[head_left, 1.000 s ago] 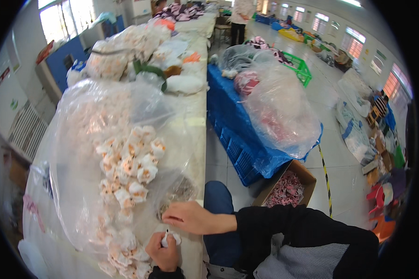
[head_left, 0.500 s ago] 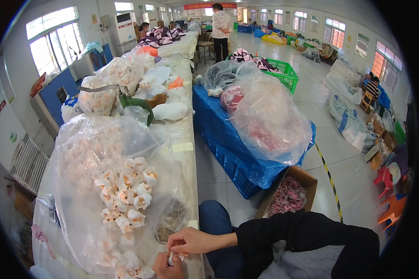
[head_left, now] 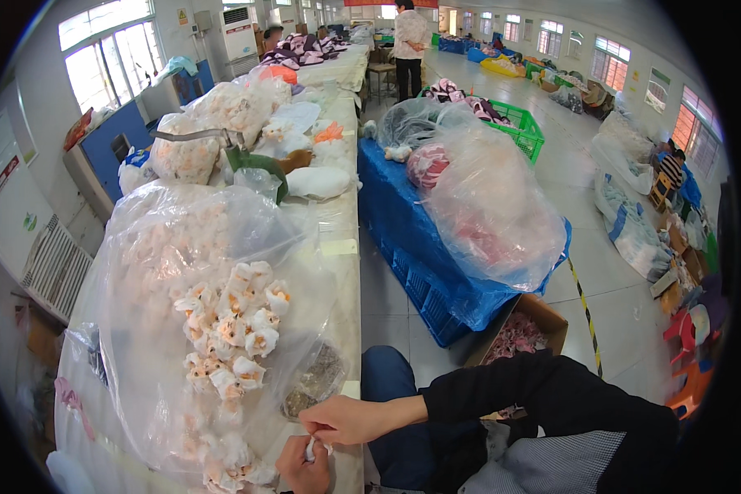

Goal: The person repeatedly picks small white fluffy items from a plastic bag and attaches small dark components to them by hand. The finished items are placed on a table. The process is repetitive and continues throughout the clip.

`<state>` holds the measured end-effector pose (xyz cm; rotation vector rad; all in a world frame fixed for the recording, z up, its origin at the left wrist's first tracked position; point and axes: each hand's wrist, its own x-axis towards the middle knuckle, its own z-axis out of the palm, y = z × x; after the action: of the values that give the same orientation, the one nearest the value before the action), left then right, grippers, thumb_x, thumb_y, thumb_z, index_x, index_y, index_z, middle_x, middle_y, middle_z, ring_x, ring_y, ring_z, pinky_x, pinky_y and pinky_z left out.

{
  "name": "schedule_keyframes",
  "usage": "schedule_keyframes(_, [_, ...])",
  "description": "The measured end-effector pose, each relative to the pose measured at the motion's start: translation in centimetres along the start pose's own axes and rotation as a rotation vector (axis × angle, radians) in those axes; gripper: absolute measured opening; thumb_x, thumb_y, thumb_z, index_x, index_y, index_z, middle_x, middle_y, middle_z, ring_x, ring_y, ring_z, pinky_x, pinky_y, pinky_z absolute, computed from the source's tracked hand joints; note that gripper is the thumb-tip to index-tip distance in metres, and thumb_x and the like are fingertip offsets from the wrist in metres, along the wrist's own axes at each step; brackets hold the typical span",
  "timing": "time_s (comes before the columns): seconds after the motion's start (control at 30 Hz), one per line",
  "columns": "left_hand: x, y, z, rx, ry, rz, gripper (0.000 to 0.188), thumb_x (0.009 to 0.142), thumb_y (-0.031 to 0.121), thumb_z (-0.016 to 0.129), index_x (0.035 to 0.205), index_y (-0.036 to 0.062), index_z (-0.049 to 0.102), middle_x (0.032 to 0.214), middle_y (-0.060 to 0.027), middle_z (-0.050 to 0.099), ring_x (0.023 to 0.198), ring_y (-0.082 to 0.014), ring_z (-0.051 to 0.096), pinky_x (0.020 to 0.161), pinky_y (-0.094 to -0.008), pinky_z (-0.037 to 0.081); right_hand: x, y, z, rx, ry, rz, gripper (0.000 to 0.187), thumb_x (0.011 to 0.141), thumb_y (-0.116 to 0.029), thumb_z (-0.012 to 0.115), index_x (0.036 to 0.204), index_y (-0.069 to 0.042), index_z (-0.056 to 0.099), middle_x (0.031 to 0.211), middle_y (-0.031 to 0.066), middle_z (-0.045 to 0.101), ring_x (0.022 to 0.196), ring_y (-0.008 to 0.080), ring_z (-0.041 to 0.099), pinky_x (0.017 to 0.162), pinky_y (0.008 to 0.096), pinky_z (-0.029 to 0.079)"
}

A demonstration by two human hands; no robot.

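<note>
White plush piece sits clamped in my left grip near the right edge of the table, where my right grip, apart a second ago, now joins it, bunched, its pinch hidden, so both attend one piece.

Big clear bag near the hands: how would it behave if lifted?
Likely floppy: the bag is thin, crinkled film. Probably light for its size: its white-and-orange pieces look soft and puffy. Could spill: some pieces appear uncovered.

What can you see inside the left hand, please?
Part of a small white piece shows in the left hand, close to the right hand. The rest is covered by the curled hand, so its full shape cannot be seen.
</note>
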<state>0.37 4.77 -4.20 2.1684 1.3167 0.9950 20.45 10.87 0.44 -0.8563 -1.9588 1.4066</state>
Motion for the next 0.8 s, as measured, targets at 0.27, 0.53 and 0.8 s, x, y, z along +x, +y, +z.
schedule_keyframes(0.27, [0.1, 1.5, -0.1, -0.069, -0.048, -0.159, 0.018, 0.097, 0.009, 0.066, 0.113, 0.0033, 0.070, 0.089, -0.0158, 0.065, 0.075, -0.0359, 0.064, 0.065, -0.0393, 0.051, -0.9, 1.3, 0.8, 0.064, 0.028, -0.003, 0.011, 0.088, -0.004, 0.062, 0.087, -0.001, 0.052, 0.076, 0.0165, 0.060, 0.073, 0.0350, 0.060, 0.066, 0.0421, 0.045])
schedule_keyframes(0.53, [-0.1, 1.3, -0.5, -0.036, -0.071, -0.162, 0.024, 0.097, 0.011, 0.066, 0.119, 0.0045, 0.071, 0.091, -0.0162, 0.067, 0.075, -0.0349, 0.064, 0.065, -0.0392, 0.051, -1.5, 1.5, 1.7, 0.087, 0.115, -0.033, 0.013, 0.090, -0.006, 0.064, 0.089, -0.002, 0.051, 0.077, 0.0168, 0.058, 0.074, 0.0374, 0.058, 0.066, 0.0430, 0.044])
schedule_keyframes(0.8, [0.5, 1.7, -0.2, -0.067, -0.012, -0.116, 0.019, 0.100, 0.016, 0.064, 0.114, 0.0046, 0.073, 0.087, -0.0177, 0.066, 0.075, -0.0362, 0.065, 0.066, -0.0405, 0.051, -2.1, 1.6, 1.9, 0.123, 0.161, 0.001, 0.011, 0.092, -0.008, 0.065, 0.093, -0.002, 0.056, 0.081, 0.0158, 0.062, 0.076, 0.0356, 0.061, 0.068, 0.0404, 0.047])
